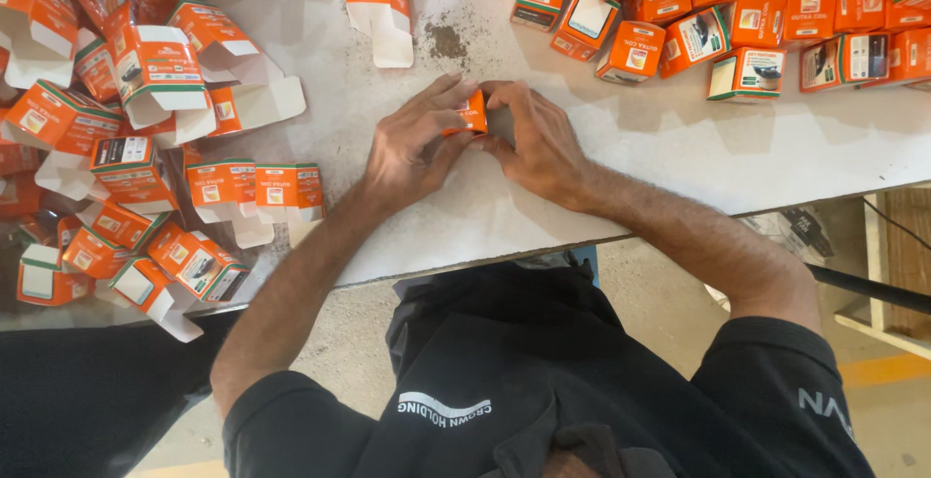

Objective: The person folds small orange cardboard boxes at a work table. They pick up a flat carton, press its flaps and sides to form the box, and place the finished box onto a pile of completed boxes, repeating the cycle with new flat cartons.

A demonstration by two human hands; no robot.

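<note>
Both of my hands meet over the middle of the white table (621, 158), clasped around one small orange carton (472, 112). My left hand (415, 143) grips it from the left, fingers curled over its top. From the right, my right hand (538, 139) covers most of the carton, so only an orange face shows between the fingers. The carton rests on or just above the tabletop; I cannot tell which.
A heap of unfolded orange and white cartons (145, 148) fills the table's left side. Several closed orange boxes (737, 22) lie packed along the far right. One open carton (378, 3) lies at the far middle beside a dark dirt patch (446, 42). The table's near edge runs by my torso.
</note>
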